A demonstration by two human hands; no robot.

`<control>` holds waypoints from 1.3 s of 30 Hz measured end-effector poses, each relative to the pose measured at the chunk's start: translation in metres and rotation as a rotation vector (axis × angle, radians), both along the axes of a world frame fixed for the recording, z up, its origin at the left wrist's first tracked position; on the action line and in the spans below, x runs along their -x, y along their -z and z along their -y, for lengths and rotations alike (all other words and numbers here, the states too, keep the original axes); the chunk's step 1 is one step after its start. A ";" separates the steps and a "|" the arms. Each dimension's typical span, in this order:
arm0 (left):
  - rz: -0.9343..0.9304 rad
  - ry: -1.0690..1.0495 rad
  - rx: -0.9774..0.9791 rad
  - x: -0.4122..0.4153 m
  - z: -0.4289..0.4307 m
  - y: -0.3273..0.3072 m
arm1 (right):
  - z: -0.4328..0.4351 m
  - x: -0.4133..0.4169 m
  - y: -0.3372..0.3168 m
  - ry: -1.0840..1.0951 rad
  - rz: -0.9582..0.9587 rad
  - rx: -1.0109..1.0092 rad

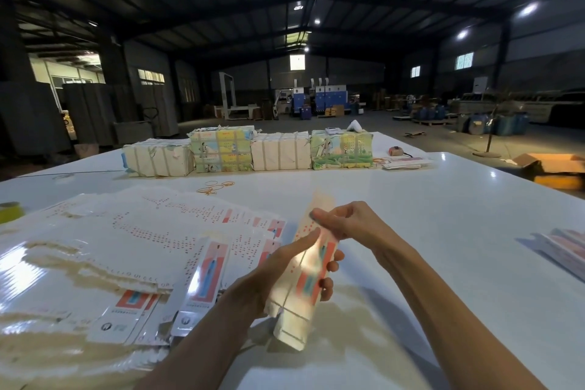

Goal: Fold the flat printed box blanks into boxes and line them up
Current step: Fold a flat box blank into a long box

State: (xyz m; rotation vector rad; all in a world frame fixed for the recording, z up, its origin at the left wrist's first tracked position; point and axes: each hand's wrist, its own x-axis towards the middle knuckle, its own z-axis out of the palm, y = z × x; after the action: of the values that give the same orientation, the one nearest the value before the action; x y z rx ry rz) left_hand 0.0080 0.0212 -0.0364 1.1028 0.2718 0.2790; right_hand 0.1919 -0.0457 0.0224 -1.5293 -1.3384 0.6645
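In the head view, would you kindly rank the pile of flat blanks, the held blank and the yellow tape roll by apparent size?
Largest: pile of flat blanks.
Next: held blank, close to the camera.
Smallest: yellow tape roll, partly cut off by the frame edge.

White glossy tabletop [443, 231], mirroring the ceiling lamps. Along its far edge, a row of four strapped bundles [221, 152] set side by side, two in plain wrapping, two in picture-printed paper. Nearer, a loose scatter of orange rubber bands [212, 187]. At the left border, a yellow roll of tape [9, 212], partly cut off. Past the row's right end, a small reddish object [397, 151], too small to tell. On the floor to the right, an open cardboard carton [550, 166]. Far back in the dim hall, blue-and-white machines [319, 98] and blue drums [509, 123].
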 end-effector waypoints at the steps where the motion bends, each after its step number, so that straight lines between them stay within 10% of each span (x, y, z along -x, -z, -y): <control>1: 0.010 0.020 -0.016 -0.001 0.002 -0.001 | -0.001 0.000 0.000 0.015 -0.017 0.019; 14: 0.063 0.241 0.068 -0.013 -0.009 0.001 | 0.002 -0.005 -0.004 -0.064 -0.012 0.116; 21: -0.066 0.049 -0.082 -0.022 -0.001 -0.010 | 0.000 -0.002 -0.002 -0.125 -0.322 0.004; 27: 0.156 -0.133 -0.013 -0.021 -0.012 -0.002 | -0.001 0.018 0.006 -0.092 -0.291 -0.220; 34: 0.444 0.153 0.231 -0.021 -0.018 0.001 | -0.003 0.039 0.026 -0.031 -0.295 -0.328; 39: 0.332 0.091 0.190 -0.016 -0.011 0.003 | -0.001 0.043 0.033 -0.045 -0.327 -0.406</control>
State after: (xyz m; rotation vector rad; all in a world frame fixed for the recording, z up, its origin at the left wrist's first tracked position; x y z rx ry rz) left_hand 0.0237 0.0326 -0.0392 0.8623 -0.0472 0.3427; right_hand 0.1491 -0.0449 -0.0105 -1.0201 -1.1730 0.5970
